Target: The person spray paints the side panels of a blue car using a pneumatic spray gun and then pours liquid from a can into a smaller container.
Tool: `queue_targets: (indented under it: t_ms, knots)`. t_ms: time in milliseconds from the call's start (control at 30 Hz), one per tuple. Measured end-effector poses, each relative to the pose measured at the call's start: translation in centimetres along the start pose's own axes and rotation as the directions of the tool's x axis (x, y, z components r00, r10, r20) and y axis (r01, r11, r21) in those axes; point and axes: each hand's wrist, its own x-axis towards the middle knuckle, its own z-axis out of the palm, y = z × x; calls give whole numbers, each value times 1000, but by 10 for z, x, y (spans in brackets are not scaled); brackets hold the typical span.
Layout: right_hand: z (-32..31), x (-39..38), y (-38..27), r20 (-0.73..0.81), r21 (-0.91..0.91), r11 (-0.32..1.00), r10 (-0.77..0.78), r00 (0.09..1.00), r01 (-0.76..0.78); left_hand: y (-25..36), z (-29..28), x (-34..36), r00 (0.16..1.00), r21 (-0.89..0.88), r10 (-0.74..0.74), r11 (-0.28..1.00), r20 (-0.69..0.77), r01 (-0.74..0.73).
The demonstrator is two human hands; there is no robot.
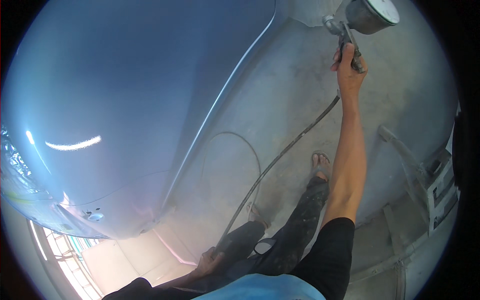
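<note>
My right hand (350, 67), at the end of my outstretched arm at upper right, is closed around the handle of a metal spray gun (344, 31) with a round cup (365, 17) on it. A dark hose (285, 150) runs diagonally from below that hand toward my left hand (210, 261), which grips it low in front of my legs. A glossy blue-grey car body (125, 85) fills the left side, with light reflections on its surface.
My sandalled feet stand on the stained concrete floor (285, 85), where the hose loops. A metal stand (432, 205) is at lower right. Pale panels (120, 265) and a bright grid-like opening (65, 255) show at lower left. Crinkled foil (12, 160) is at the car's left edge.
</note>
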Motion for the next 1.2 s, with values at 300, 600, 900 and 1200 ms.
queue_targets:
  t_ms: [300, 600, 900, 1200]
  knots:
    - [14, -108, 72, 103, -209, 927, -297, 949, 313, -18, 11, 4, 1000, -39, 8, 999, -2, -8]
    - [62, -294, 117, 426, -148, 900, -316, 848, 410, -98, 51, 29, 995, 100, 91, 991, -34, -87]
    - [108, -462, 136, 642, -40, 990, -79, 763, 136, -139, 74, 41, 989, 193, 105, 978, -108, -83]
    - [112, -545, 157, 710, -83, 959, 249, 659, -272, -153, 81, 51, 986, 227, 143, 967, -91, -119]
